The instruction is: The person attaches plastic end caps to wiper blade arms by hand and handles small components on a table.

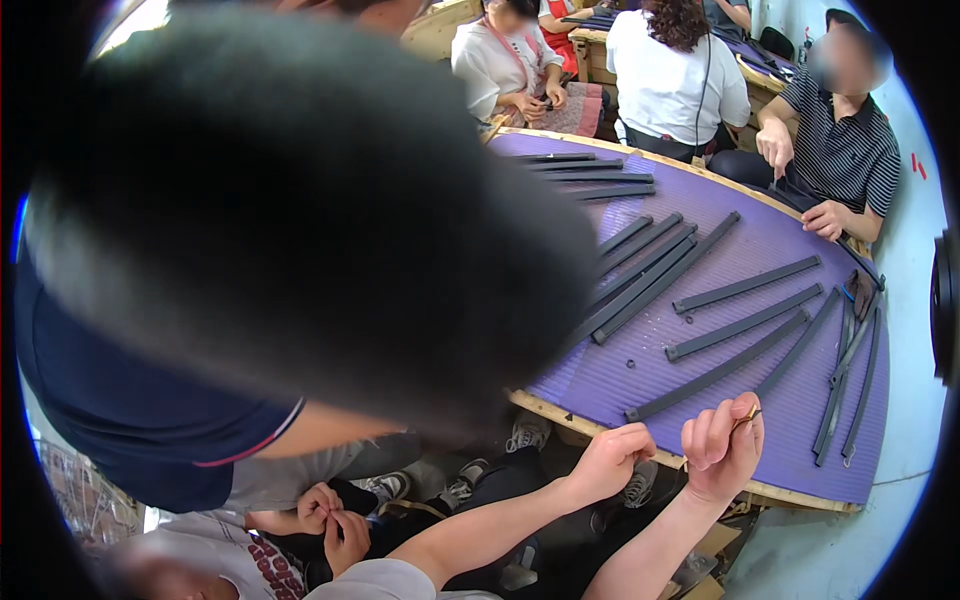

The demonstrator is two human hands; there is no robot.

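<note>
My left hand [615, 460] is raised just off the near edge of the table, with thumb and fingers curled together. What it pinches, if anything, is too small to make out. To its right, my right hand [722, 445] is closed with the palm side turned up. Between its thumb and fingers sits a small, thin, brass-coloured piece [745, 418] with a dark tip; its kind is unclear. Just beyond my hands, a long dark grey strip [718, 370] lies on the purple ribbed mat [610, 385].
Several more dark strips [665, 278] and small dark rings [630, 364] lie on the mat. A person's large blurred dark head [300, 220] blocks the left side. Another person's hands [800, 185] work at the far right edge; a seated person's hands [335, 525] are at lower left.
</note>
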